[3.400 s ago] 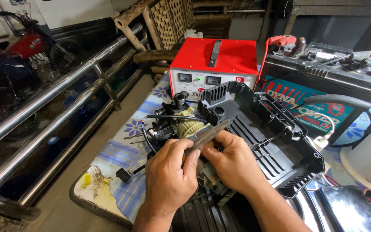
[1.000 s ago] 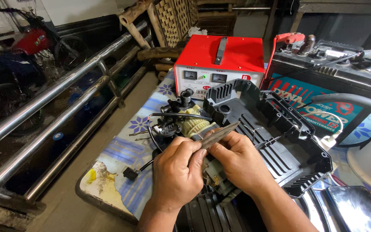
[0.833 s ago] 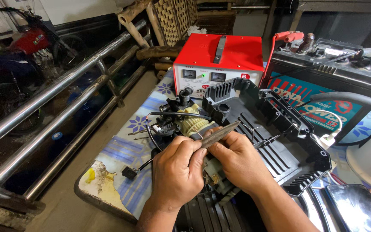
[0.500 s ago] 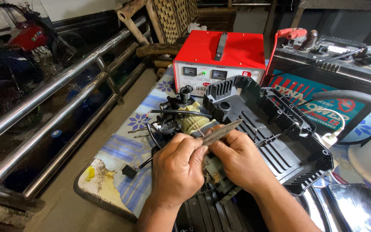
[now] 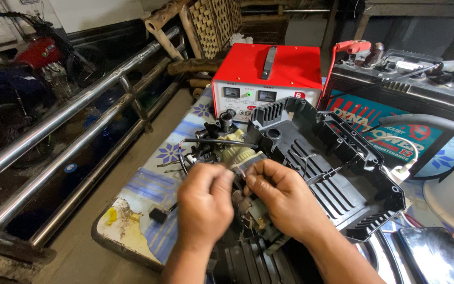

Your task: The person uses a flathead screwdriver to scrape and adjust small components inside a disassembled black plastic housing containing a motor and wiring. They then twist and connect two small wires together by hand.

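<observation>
Count: two hands, one black plastic housing, one red metal box with two dials, one large battery, one exposed motor winding, one small black plug on the patterned tabletop.

Left hand: fingers curled in, thumb and forefinger pinched together at a small part just ahead of the knuckles. The part itself is too hidden to identify. Right hand: fingers likewise curled, tips meeting the left hand's tips over a thin wire at the same spot. Both hands clench on something small; neither is released.

The motor winding sits directly beyond the fingertips, nearly touching them. The black housing lies open to the right of the right fingers, tilted, ribs facing up. Red box stands well beyond the fingertips, battery to its right.

Edges: table edge lies left of the left wrist, a steel rail further left. Open tabletop shows only left of the left fingers, around the plug.
</observation>
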